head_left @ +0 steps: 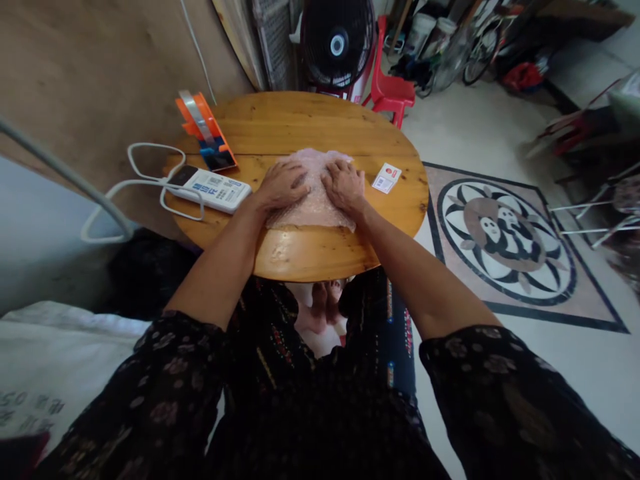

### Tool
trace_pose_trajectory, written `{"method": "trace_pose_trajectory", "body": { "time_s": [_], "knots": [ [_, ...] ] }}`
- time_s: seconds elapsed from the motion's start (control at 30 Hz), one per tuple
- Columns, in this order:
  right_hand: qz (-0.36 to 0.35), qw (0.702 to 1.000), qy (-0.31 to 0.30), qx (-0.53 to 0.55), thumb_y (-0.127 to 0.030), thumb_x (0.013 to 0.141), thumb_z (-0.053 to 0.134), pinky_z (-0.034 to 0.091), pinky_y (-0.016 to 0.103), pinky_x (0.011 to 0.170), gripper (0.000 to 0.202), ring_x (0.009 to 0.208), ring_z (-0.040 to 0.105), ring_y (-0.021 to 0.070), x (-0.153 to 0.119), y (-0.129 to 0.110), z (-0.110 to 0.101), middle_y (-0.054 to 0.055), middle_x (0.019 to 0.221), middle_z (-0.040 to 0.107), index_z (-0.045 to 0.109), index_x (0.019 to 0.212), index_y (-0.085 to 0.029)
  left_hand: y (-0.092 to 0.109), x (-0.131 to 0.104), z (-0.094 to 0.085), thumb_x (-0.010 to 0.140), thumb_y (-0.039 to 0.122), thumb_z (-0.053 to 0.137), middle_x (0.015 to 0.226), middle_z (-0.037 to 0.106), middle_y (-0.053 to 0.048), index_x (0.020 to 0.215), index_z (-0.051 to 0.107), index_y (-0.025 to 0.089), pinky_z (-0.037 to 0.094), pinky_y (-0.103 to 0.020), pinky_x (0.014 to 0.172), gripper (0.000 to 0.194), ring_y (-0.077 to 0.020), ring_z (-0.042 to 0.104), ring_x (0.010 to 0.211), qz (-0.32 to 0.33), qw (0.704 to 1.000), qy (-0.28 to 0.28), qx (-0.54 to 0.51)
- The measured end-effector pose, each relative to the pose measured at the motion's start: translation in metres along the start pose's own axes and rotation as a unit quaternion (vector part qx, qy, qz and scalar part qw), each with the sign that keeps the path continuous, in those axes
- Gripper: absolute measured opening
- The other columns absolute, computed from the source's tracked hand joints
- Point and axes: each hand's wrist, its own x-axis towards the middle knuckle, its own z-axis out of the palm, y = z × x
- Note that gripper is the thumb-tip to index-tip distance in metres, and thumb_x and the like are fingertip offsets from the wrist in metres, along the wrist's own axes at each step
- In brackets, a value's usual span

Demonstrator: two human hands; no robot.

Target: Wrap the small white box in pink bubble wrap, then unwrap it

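Observation:
A sheet of pinkish bubble wrap (313, 207) lies on the round wooden table (290, 257) in front of me. My left hand (284, 185) rests flat on its left part, fingers spread and pointing inward. On the upper right part lies my right hand (344, 185), palm down with its fingers apart. A gap separates the two hands, and wrap shows between them. Whether anything is under the wrap cannot be seen. To the right is a small white card (387, 179) with red and blue print.
An orange tape dispenser (207, 130) stands at the table's back left, beside a white power strip (213, 189) with a looping white cable (117, 183). Behind the table are a black fan (337, 43) and a red chair (393, 90). A patterned floor panel (505, 240) lies right.

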Motion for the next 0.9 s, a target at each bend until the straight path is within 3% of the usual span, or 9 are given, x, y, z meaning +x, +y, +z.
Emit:
{"method": "trace_pose_trajectory", "body": {
  "time_s": [0.9],
  "knots": [
    [-0.004, 1.000, -0.008, -0.021, -0.044, 0.100, 0.017, 0.030, 0.052, 0.099, 0.050, 0.127, 0.039, 0.0329, 0.0005, 0.0003, -0.0011, 0.014, 0.142, 0.047, 0.048, 0.130, -0.019, 0.0003, 0.0018, -0.0002, 0.084, 0.041, 0.050, 0.141, 0.050, -0.009, 0.127, 0.056, 0.017, 0.029, -0.047, 0.113, 0.050, -0.0290, 0.041, 0.132, -0.003, 1.000, 0.002, -0.007]
  ]
}}
